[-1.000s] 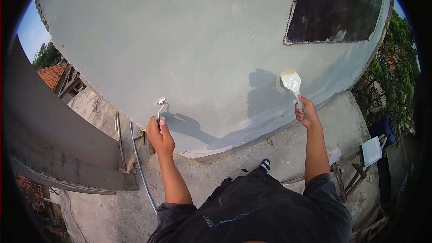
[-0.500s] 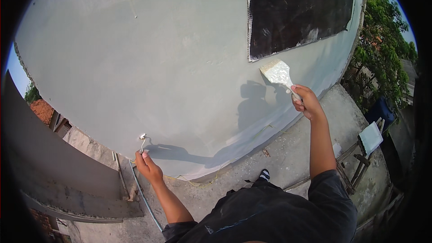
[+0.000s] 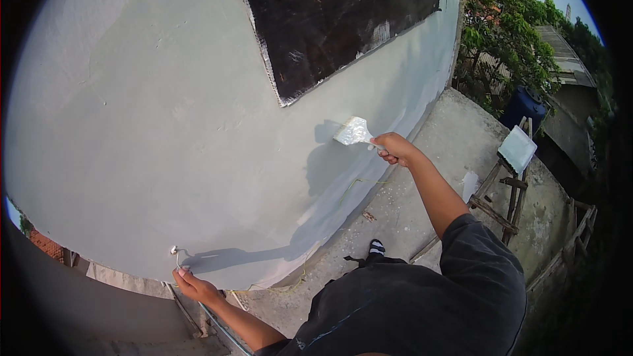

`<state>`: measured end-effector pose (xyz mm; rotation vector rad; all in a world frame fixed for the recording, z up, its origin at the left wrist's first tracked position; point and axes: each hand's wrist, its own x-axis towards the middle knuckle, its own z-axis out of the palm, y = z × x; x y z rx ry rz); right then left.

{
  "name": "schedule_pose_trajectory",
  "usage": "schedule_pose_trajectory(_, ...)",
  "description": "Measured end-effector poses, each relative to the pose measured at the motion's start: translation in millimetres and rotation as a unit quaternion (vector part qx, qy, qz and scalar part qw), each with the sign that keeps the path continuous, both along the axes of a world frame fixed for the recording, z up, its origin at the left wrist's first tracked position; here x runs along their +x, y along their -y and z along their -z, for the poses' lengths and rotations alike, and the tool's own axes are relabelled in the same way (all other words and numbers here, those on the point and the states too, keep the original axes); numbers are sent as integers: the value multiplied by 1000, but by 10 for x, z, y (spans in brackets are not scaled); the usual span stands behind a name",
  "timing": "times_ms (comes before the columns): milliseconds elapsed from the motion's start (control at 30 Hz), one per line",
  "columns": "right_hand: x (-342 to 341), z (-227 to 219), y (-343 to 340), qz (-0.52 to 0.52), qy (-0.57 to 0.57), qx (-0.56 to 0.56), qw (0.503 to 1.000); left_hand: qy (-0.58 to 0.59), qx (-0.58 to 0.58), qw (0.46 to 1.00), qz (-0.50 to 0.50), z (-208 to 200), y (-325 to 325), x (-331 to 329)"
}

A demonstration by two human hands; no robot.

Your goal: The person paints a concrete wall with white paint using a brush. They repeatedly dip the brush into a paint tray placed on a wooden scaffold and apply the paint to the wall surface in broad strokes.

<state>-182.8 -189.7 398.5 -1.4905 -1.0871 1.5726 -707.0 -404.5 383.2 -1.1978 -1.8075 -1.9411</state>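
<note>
My right hand is closed round the handle of a wide, flat paintbrush, which is smeared with white paint. Its bristles point left, against or close to the pale grey wall; I cannot tell if they touch. Low on the left, my left hand pinches a thin, bent, wire-like stem. A small white head at the stem's upper end sits at the wall; whether it is fixed there I cannot tell. The lower end is hidden in my fingers.
A dark panel with ragged edges is set in the wall above the brush. At right, a white-smeared tray rests on a wooden ladder, near a blue barrel. A thin yellow cord runs along the wall's foot above the concrete floor.
My view has turned to the right. The brush has come down from near the dark panel's lower corner and now points more to the left. Both hands keep their hold.
</note>
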Motion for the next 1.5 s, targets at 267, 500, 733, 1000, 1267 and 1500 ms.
schedule_pose_trajectory(267, -388, -913, 207, 11, -117, 188, 975, -21, -17, 1000, 14, 56, 55, -134)
schedule_pose_trajectory(500, -485, 536, 290, 65, 13, -42, 997, 4, -34, 997, 69, 75, 89, -159)
schedule_pose_trajectory(733, -432, 395, 244, 28, 80, 33, 996, -16, -87, 994, 65, -7, 168, -149)
schedule_pose_trajectory(1000, -808, -232, 588, -11, -112, 215, 970, -33, -107, 993, -28, -10, 172, -187)
schedule_pose_trajectory(1267, -385, 1227, 208, 29, 121, 112, 986, -19, -101, 993, -62, -101, 61, 91)
schedule_pose_trajectory(1500, 1519, 3260, 976, 136, 170, -142, 966, -57, -98, 971, -209, 135, -110, 188)
